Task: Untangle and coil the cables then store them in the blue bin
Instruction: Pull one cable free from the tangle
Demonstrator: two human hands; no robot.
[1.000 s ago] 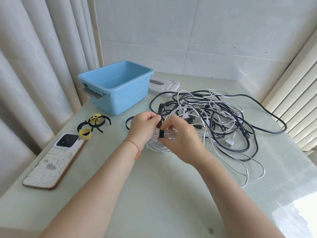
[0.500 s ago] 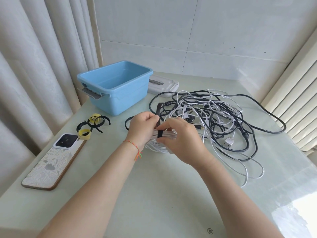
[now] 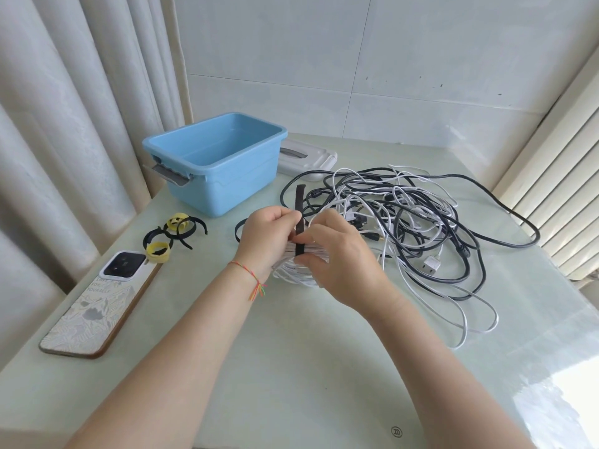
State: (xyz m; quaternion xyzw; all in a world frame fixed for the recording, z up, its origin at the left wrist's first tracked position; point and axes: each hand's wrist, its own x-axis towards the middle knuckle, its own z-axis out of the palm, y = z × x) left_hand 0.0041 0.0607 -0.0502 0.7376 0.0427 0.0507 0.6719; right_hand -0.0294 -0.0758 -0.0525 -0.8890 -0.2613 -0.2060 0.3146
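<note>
Pale tabletop [image 3: 291, 367], both hands [image 3: 311, 251] pinching a black strap [image 3: 299, 218] around the coiled white cable [image 3: 291, 273] between them.

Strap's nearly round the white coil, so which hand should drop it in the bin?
Probably the left hand: it grips the coil on the side nearer the blue bin. The right hand pinches the strap, farther away.

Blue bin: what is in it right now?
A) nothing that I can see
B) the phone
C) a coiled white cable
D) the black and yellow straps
A. The blue bin shows only its bare inner walls and floor, while both hands hold the white coil over the table with a black strap going round it.
</note>
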